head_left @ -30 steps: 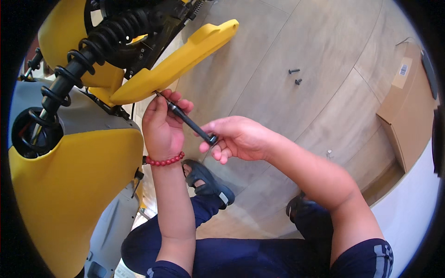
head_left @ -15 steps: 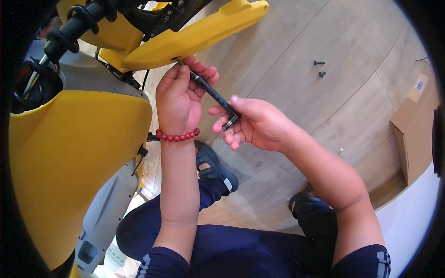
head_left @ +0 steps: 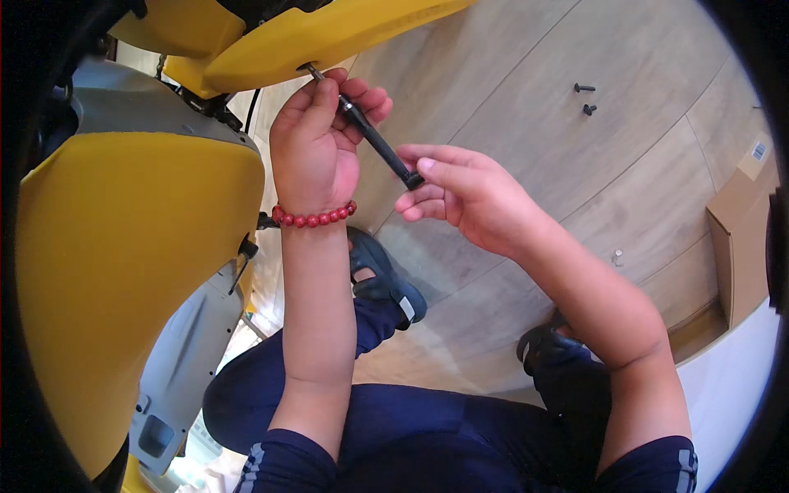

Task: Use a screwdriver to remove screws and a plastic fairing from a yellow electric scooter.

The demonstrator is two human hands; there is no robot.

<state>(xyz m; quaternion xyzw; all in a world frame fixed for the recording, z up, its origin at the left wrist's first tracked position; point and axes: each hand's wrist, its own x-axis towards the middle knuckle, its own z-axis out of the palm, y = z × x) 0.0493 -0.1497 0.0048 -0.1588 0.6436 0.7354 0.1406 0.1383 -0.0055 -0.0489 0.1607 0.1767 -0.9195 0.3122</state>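
Note:
A black L-shaped hand driver (head_left: 378,146) slants between my hands, its thin metal tip at a recessed hole in the underside of a long yellow plastic fender (head_left: 329,41). My left hand (head_left: 319,135) is closed on the metal shaft near the tip, pinching it between thumb and fingers, with the palm turned up. At the other end, my right hand (head_left: 472,187) grips the short bent end with its thumb and fingers. Whether a screw sits in the hole is hidden.
A large yellow body panel (head_left: 148,271) and a grey panel (head_left: 177,386) stand to the left. Two dark screws (head_left: 587,99) lie on the wood-look floor (head_left: 509,123). An open cardboard box (head_left: 744,222) is at the right. My shoe (head_left: 385,279) rests below the hands.
My right hand has swung up around the driver's bent end and its fingers have closed on it. The bent end has turned. The whole view has shifted slightly.

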